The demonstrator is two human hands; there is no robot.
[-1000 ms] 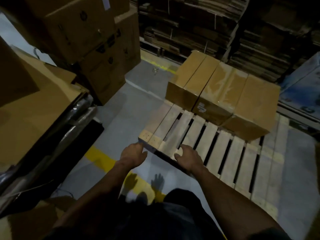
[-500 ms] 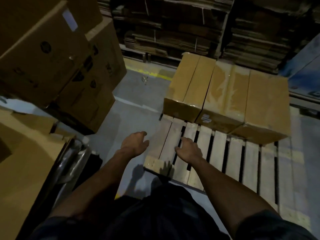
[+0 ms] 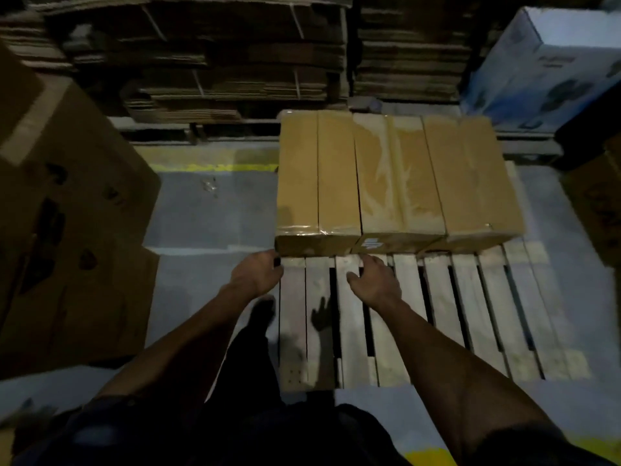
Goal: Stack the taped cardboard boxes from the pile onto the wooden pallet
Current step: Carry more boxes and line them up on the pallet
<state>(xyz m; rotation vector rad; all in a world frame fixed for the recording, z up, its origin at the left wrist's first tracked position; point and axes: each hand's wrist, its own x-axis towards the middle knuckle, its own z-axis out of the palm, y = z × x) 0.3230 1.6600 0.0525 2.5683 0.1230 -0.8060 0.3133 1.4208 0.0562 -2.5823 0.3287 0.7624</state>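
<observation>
Three taped cardboard boxes lie side by side on the far half of the wooden pallet: a left box, a middle box with shiny tape, and a right box. My left hand hovers by the pallet's left edge, just below the left box's near corner, fingers loosely curled and holding nothing. Over the slats, just short of the middle box's front face, my right hand is spread and empty. The pallet's near half shows bare slats.
Large brown cartons stand at the left. Bundles of flattened cardboard fill the back. A blue-and-white printed box sits at the back right. A yellow floor line runs behind the grey floor.
The view has swung right and I have stepped closer to the pallet. Both hands have moved forward over the slats toward the front faces of the boxes.
</observation>
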